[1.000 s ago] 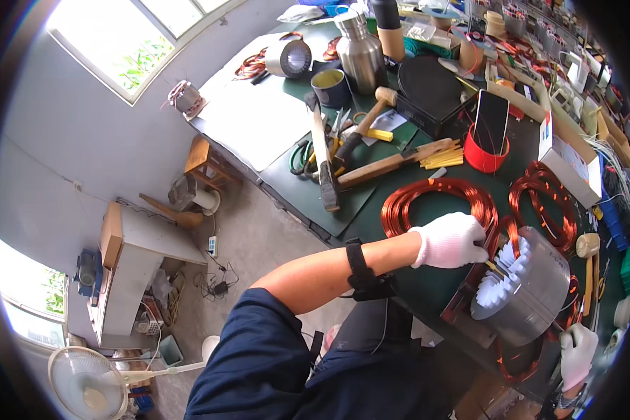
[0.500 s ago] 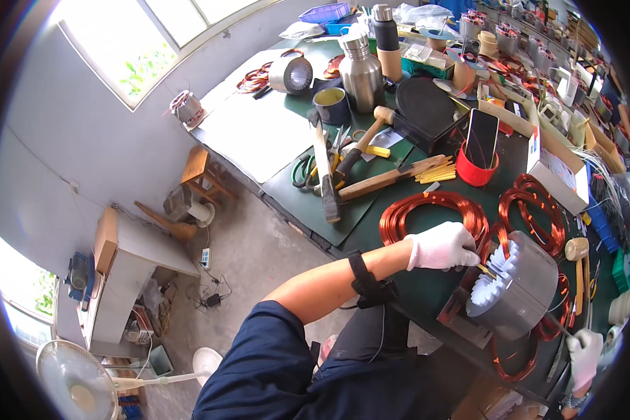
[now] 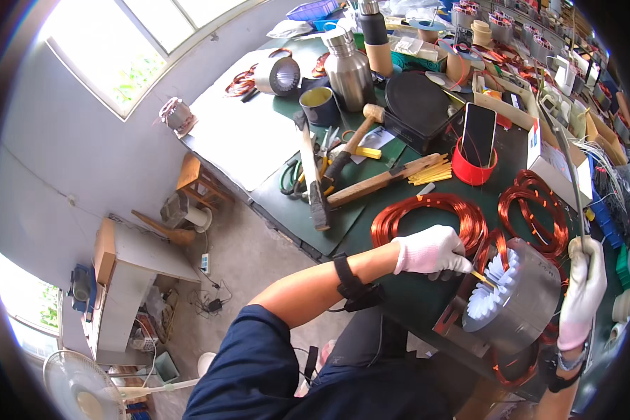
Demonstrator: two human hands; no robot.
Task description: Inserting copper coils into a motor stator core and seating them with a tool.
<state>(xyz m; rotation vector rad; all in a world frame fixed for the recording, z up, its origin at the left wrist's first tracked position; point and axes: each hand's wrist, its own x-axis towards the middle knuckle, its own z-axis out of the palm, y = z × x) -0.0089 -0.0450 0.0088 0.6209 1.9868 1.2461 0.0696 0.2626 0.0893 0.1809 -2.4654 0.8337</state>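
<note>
A grey motor stator (image 3: 532, 297) lies on its side near the table's front edge, its open end lined with pale slot liners (image 3: 484, 302). White-gloved, my left hand (image 3: 434, 250) pinches a thin yellowish strip (image 3: 483, 278) whose far end reaches into those liners. Copper wire coil (image 3: 495, 245) runs against the stator's upper rim. To the right of the stator, my right hand (image 3: 584, 288), also gloved, is closed around a long thin grey rod (image 3: 571, 168) that points up and away. The rod's lower end is hidden by the hand.
Copper coils (image 3: 399, 213) lie behind the left hand, with another coil bundle (image 3: 532, 210) behind the stator. Hammers (image 3: 311, 175), yellow strips (image 3: 430, 173), a red holder (image 3: 474, 168) with a phone, a steel bottle (image 3: 353, 73) and a white box (image 3: 558, 168) crowd the table.
My right hand has come up from the lower right, lifting the rod from beside the stator to point away. My left hand stays by the liners with the strip.
</note>
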